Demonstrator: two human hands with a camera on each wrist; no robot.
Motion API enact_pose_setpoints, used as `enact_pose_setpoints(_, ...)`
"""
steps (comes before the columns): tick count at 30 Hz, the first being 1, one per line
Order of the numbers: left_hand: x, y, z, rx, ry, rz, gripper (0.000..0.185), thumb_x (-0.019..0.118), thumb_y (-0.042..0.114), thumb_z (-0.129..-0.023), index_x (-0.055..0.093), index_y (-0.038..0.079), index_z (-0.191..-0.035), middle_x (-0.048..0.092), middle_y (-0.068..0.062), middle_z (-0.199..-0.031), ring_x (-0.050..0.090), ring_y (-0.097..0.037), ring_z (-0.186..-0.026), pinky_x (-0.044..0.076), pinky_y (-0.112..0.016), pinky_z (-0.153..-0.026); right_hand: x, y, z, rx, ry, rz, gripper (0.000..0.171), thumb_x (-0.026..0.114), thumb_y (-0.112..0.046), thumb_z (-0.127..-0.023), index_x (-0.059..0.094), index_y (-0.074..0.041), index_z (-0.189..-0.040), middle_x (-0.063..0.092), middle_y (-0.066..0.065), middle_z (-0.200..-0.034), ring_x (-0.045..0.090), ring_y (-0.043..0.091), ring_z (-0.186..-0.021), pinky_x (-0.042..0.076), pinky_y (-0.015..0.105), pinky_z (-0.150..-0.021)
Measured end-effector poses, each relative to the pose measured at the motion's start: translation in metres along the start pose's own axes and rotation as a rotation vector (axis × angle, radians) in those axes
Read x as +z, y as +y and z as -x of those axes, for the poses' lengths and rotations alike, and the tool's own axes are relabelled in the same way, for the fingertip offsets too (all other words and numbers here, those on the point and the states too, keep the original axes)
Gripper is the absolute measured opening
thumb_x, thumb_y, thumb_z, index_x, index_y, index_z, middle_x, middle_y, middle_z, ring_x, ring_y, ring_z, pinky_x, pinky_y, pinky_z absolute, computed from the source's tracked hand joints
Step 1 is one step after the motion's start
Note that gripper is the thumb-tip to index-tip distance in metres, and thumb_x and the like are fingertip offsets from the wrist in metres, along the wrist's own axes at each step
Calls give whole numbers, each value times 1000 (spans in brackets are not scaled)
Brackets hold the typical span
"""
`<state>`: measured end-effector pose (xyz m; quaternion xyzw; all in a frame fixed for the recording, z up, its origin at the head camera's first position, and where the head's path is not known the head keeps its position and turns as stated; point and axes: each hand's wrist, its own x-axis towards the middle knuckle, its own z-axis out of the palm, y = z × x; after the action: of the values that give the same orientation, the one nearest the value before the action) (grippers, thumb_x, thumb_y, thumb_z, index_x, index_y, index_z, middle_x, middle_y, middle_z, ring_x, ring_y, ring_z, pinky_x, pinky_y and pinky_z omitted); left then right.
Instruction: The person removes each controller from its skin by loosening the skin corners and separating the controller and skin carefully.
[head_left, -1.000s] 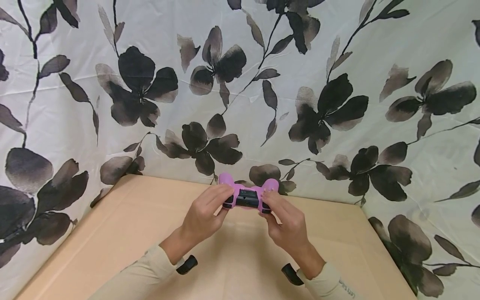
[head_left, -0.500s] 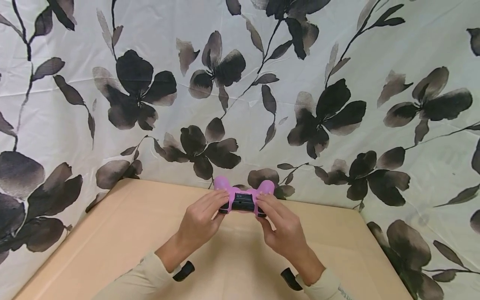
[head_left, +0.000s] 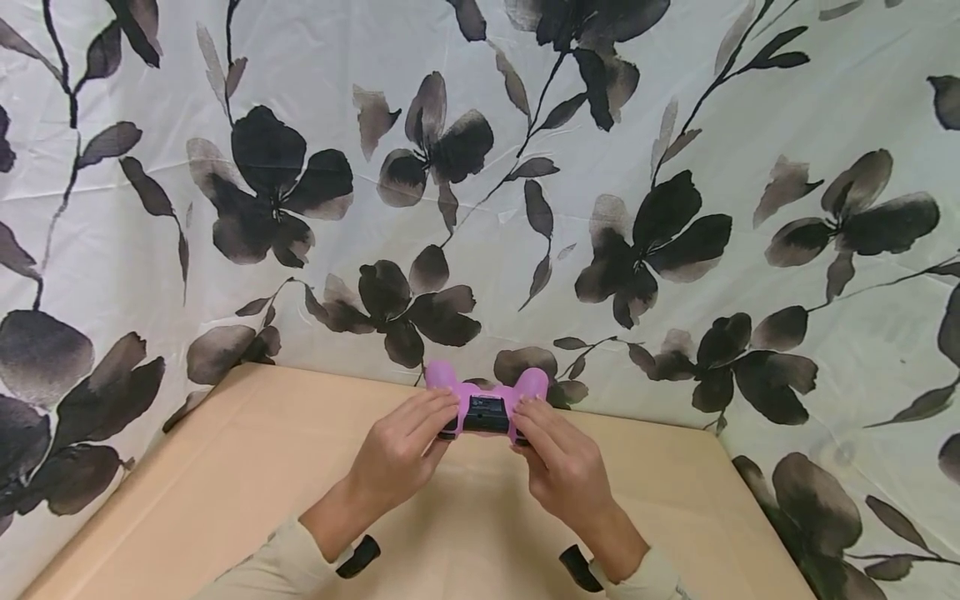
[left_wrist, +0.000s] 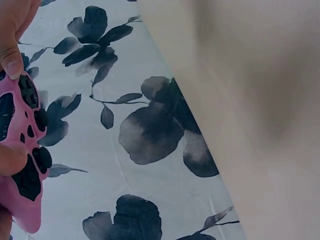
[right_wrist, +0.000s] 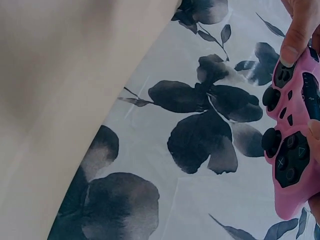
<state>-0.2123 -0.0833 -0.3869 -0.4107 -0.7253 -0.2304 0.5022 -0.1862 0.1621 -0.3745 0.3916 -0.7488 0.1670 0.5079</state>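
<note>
A black game controller (head_left: 486,414) in a pink cover is held up between my two hands, its rounded handles pointing away from me in the head view. My left hand (head_left: 401,446) grips its left end, fingers on the upper side. At the other end my right hand (head_left: 573,471) grips it in the same way. The wrist views show the button face, with thumbsticks (right_wrist: 271,142) and a thumb (right_wrist: 295,42) pressed along the edge. Part of the controller runs out of frame in both wrist views.
A light tan tabletop (head_left: 300,467) lies beneath the hands. Behind it and along its sides hangs a white cloth (head_left: 480,250) printed with dark flowers. Black wrist straps or mounts (head_left: 358,557) stick out under the sleeves.
Both hands and the controller sit slightly lower in the head view, as does the cloth pattern behind them. Both hands keep their hold on the controller.
</note>
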Motion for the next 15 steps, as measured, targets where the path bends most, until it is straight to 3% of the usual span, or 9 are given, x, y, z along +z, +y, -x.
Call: enact_pose_setpoints(15,1,0,-3,39,-47,-27,40,94,3,-66,78,0,-103,81,-12,-109,78,-26,-101,62,-36,-91,5,7,5,-32,25,5,26,58,-13,-105,77,5,-109,79,19,-108,77,37,-99,56,35,-102)
